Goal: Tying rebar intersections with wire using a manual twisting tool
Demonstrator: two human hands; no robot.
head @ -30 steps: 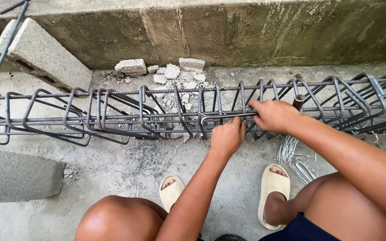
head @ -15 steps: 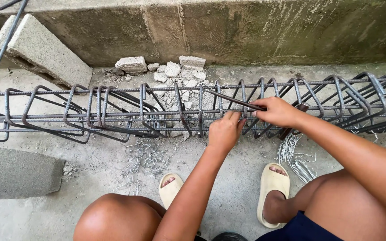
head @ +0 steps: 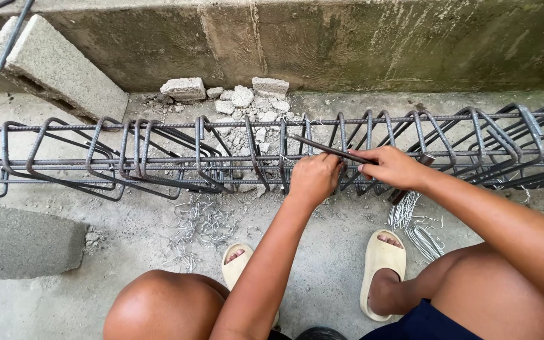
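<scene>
Swinging the tie hook (head: pixel 328 150) from flat along the cage (head: pixel 158 160) a sec ago to angled toward 10 o'clock, we grip it w/ the right hand (head: pixel 393 167) closed, left hand (head: pixel 315 178) fisted on the bar at the stirrup joint, so the tie looks mid-twist.

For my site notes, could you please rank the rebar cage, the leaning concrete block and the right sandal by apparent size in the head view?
1. rebar cage, spanning the whole frame.
2. leaning concrete block.
3. right sandal, though it lies nearer the camera, so its true size against the block is unsure.
</scene>
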